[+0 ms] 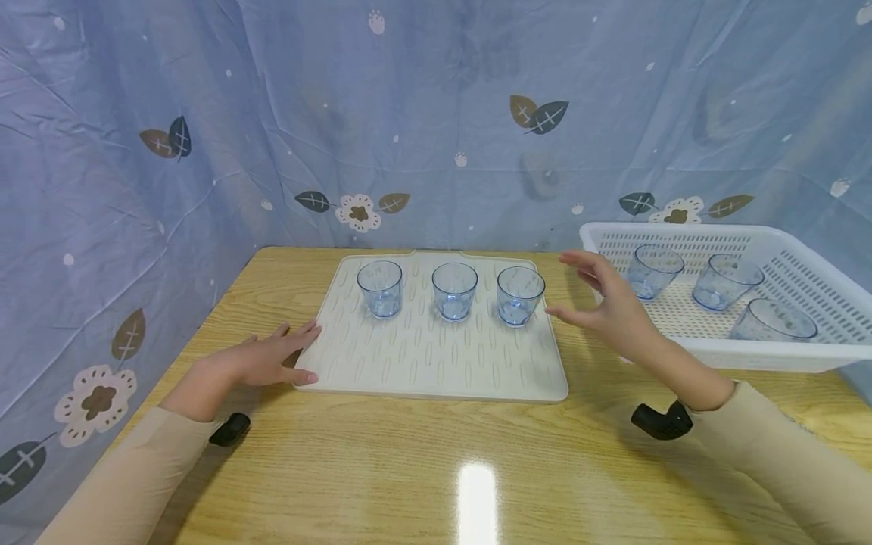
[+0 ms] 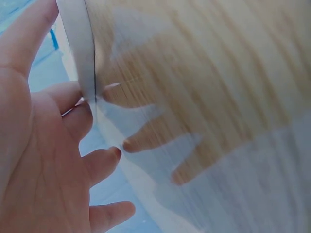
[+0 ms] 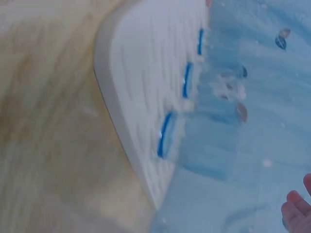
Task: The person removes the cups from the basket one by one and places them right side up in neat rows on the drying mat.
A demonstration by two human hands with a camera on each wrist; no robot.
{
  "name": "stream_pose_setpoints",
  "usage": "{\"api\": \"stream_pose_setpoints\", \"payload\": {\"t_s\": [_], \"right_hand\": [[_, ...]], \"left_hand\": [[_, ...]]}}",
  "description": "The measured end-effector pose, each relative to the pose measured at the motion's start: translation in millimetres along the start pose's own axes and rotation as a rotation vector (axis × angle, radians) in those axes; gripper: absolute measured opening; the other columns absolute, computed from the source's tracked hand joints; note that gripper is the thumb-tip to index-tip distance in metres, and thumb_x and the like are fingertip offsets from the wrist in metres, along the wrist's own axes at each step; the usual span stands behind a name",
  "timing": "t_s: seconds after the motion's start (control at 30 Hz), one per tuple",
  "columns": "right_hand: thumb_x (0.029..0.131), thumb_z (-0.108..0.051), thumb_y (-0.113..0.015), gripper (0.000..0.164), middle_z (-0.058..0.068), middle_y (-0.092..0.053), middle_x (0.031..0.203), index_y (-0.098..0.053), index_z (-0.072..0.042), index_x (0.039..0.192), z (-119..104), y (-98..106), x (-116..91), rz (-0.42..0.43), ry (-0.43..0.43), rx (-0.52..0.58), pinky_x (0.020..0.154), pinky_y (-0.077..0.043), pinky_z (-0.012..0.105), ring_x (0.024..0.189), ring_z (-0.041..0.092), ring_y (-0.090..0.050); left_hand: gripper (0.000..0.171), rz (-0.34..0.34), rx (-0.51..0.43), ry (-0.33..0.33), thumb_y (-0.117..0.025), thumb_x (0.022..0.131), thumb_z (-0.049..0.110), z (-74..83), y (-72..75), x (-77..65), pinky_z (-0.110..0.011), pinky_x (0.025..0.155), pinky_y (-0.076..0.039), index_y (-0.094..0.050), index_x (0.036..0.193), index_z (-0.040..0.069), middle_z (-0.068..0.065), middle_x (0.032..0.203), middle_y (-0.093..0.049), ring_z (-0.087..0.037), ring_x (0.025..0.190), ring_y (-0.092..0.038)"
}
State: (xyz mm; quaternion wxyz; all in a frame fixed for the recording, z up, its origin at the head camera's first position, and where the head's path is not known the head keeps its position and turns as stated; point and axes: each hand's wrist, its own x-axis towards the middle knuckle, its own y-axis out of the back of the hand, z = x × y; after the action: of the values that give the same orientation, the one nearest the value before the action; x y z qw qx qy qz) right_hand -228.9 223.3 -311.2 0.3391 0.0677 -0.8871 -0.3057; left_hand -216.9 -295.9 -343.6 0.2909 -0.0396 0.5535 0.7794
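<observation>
A white ribbed drying mat (image 1: 422, 371) lies on the table and bears three clear blue-tinted glasses in a row: a left glass (image 1: 381, 291), a middle glass (image 1: 454, 293) and a right glass (image 1: 520, 295). My left hand (image 1: 262, 359) rests at the mat's left edge, fingers spread and thumb at the front corner. The left wrist view has that hand (image 2: 43, 145) against the mat's raised edge (image 2: 77, 43). Beside the right glass, my right hand (image 1: 609, 306) holds nothing, thumb and fingers apart. Only its fingertips (image 3: 299, 213) show in the right wrist view.
At the right stands a white perforated plastic basket (image 1: 749, 354) with three more glasses inside: a back-left one (image 1: 654, 272), another (image 1: 725, 281) beside it, and a front one (image 1: 773, 322) partly hidden by the rim. A blue patterned curtain (image 1: 436, 113) hangs behind the wooden table (image 1: 381, 462).
</observation>
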Motion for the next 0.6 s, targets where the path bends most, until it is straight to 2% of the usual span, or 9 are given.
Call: {"api": "stream_pose_setpoints", "payload": {"t_s": [0.1, 0.27, 0.43, 0.5, 0.6], "right_hand": [[0.081, 0.01, -0.083, 0.076, 0.024, -0.051, 0.143, -0.043, 0.005, 0.145, 1, 14, 0, 0.004, -0.025, -0.02, 0.109, -0.033, 0.012, 0.133, 0.041, -0.047], [0.085, 0.006, -0.081, 0.076, 0.025, -0.049, 0.144, -0.04, 0.003, 0.149, 11, 36, -1, 0.022, -0.09, -0.079, 0.105, -0.033, 0.007, 0.133, 0.044, -0.046], [0.091, 0.0, -0.077, 0.074, 0.03, -0.044, 0.146, -0.035, 0.005, 0.152, 30, 54, -1, 0.014, -0.172, -0.093, 0.106, -0.031, 0.006, 0.134, 0.048, -0.042], [0.093, -0.003, -0.076, 0.074, 0.032, -0.042, 0.146, -0.033, 0.005, 0.153, 39, 60, -2, 0.016, -0.201, -0.11, 0.111, -0.031, 0.013, 0.134, 0.05, -0.041], [0.096, -0.007, -0.075, 0.074, 0.034, -0.041, 0.146, -0.031, 0.006, 0.154, 49, 69, -3, 0.011, -0.248, -0.14, 0.119, -0.031, 0.036, 0.134, 0.053, -0.04]], "left_hand": [[0.103, 0.0, 0.004, 0.001, -0.064, 0.095, 0.059, -0.3, -0.2, -0.2, -0.085, 0.102, 0.0, -0.012, 0.165, 0.003, -0.023, 0.169, -0.007, -0.059, 0.148, 0.0], [0.103, 0.004, 0.008, -0.001, -0.064, 0.096, 0.059, 0.2, 0.1, -0.4, -0.085, 0.103, -0.001, -0.013, 0.165, 0.003, -0.024, 0.169, -0.008, -0.059, 0.147, -0.001], [0.103, 0.003, 0.011, 0.001, -0.064, 0.095, 0.06, 0.2, -0.2, -0.6, -0.085, 0.103, -0.002, -0.013, 0.165, 0.003, -0.024, 0.169, -0.008, -0.059, 0.147, -0.001], [0.103, 0.003, 0.007, 0.001, -0.064, 0.095, 0.06, 0.1, -0.1, -0.7, -0.085, 0.103, -0.001, -0.013, 0.165, 0.003, -0.024, 0.169, -0.007, -0.059, 0.147, -0.001], [0.103, 0.003, -0.002, -0.002, -0.065, 0.096, 0.059, 0.7, 0.1, -1.4, -0.085, 0.103, 0.0, -0.013, 0.165, 0.004, -0.024, 0.169, -0.007, -0.059, 0.148, -0.001]]}}
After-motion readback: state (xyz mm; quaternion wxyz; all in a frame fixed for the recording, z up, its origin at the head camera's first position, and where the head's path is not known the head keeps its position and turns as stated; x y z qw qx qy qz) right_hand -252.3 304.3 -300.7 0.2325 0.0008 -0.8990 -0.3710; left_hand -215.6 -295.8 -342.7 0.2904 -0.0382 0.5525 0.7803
